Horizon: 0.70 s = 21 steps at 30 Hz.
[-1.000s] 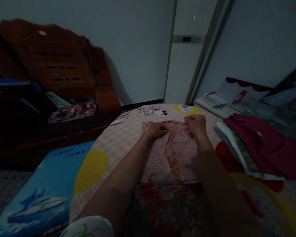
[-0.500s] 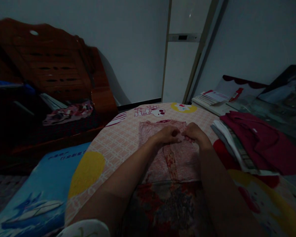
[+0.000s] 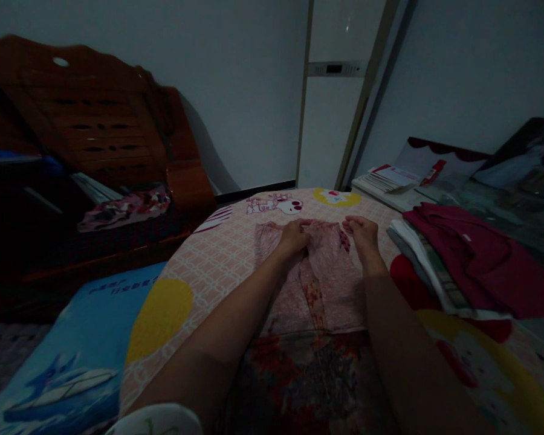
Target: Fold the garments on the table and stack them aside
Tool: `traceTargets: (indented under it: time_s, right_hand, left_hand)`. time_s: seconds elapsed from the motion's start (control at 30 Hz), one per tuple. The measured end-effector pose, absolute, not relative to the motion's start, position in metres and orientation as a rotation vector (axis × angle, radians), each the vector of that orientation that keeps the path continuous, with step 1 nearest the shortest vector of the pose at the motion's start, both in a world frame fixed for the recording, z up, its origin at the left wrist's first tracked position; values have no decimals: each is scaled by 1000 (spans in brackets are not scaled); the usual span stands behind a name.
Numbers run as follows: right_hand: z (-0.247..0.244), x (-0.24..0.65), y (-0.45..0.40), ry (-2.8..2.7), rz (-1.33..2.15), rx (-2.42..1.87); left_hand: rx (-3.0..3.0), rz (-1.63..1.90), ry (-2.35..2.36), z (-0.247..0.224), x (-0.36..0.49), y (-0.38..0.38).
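Note:
A pink heathered garment [image 3: 281, 308] lies on the round table's patterned cloth, an orange floral strip running down its middle. My left hand [image 3: 294, 237] is closed on its upper edge, thumb and fingers pinching the fabric. A bunched fold [image 3: 325, 248] of the garment rises between my two hands. At the upper right corner, my right hand [image 3: 363, 234] has its fingers curled together, beside a small dark-pink patterned patch [image 3: 345, 241]. Whether those fingertips hold any cloth is unclear. Dark floral fabric [image 3: 308, 380] shows below the garment, between my forearms.
Folded clothes [image 3: 471, 260], with a dark-pink one on top, are stacked at the right. Papers [image 3: 392, 178] lie behind them. A wooden chair [image 3: 113, 133] bearing cloth stands at the left, near a blue printed bag [image 3: 81, 338]. A tall white cabinet-like unit [image 3: 330, 121] is behind the table.
My hands have moved apart: the left shifted left and up along the garment's upper edge, the right moved slightly right and up. The cloth between them now stands in a fold.

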State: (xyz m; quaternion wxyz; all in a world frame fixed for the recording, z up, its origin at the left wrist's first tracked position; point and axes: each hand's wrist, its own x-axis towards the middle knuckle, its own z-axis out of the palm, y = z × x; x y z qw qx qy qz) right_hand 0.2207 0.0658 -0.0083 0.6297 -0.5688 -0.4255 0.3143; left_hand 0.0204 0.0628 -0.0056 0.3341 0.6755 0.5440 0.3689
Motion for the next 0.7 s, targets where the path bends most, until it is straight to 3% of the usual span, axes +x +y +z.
traceTargets:
  time_s: [0.17, 0.37, 0.53, 0.7]
  right_hand:
    - [-15, 222, 64, -951, 790, -1337]
    - [-24, 217, 66, -1197, 840, -1415]
    - [-32, 219, 69, -1539, 716, -1377]
    - [-33, 218, 68, -1412, 819, -1325]
  left_hand:
    - [1552, 1027, 1351, 6, 8, 65]
    - [1387, 788, 1324, 14, -3, 60]
    - [1472, 700, 1265, 10, -4, 61]
    - [1524, 629, 1145, 12, -19, 64]
